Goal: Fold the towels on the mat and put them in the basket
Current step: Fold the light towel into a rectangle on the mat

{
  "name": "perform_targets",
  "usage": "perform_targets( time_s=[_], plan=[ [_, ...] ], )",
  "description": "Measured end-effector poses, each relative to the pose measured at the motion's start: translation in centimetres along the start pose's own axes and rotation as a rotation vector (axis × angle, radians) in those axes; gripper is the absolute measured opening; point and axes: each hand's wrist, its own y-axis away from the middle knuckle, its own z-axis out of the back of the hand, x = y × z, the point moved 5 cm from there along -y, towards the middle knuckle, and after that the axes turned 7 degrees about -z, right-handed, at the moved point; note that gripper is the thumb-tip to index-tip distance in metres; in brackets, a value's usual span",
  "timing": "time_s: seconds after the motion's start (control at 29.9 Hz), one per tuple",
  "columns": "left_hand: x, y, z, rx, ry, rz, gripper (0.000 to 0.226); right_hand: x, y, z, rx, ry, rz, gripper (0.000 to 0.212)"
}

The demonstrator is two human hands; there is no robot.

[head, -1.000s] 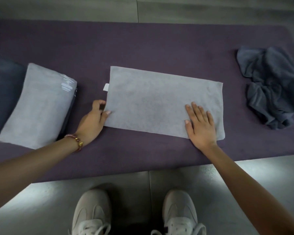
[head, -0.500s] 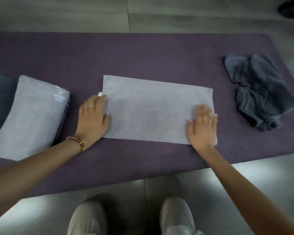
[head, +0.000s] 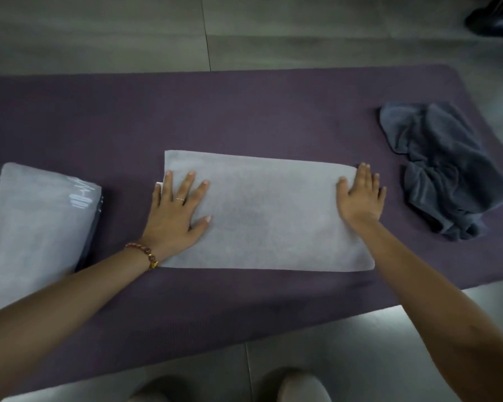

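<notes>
In the head view I am seeing the left hand (head: 174,216) and right hand (head: 360,201) lying flat, fingers straight, pressing the part-folded light grey towel (head: 267,216) on the purple mat (head: 244,117), while the crumpled dark grey towel (head: 445,169) is waiting unfolded and a folded towel (head: 32,227) is sitting at left, perhaps already basketed.

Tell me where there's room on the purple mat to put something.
Biggest bare patch: the far strip of the mat behind the flat light towel. The near strip is bare too, but both arms cross it. The gaps beside the folded towel and the crumpled dark towel are tight.
</notes>
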Motion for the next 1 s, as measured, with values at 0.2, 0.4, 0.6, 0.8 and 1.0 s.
perform_targets(
  time_s=[0.2,0.4,0.6,0.8,1.0],
  plan=[
    [-1.8,-5.1,1.5,-0.016,-0.074,-0.105,0.074,10.1,4.3,0.3,-0.161,0.033,0.489,0.061],
    [-3.8,-8.2,0.8,-0.007,-0.024,-0.102,0.075,17.0,7.6,-4.0,0.045,0.086,0.802,0.064],
    [1.1,-7.7,1.0,-0.077,-0.005,0.006,0.077,9.5,2.9,-2.5,-0.027,0.093,0.549,0.068],
    [4.0,-7.0,0.7,-0.087,0.161,0.123,0.083,0.8,0.3,-0.6,-0.047,-0.003,0.115,0.067],
    [-0.3,-4.5,1.9,0.001,-0.010,0.077,0.068,4.3,5.5,0.7,-0.125,0.067,0.326,0.067]
  ],
)
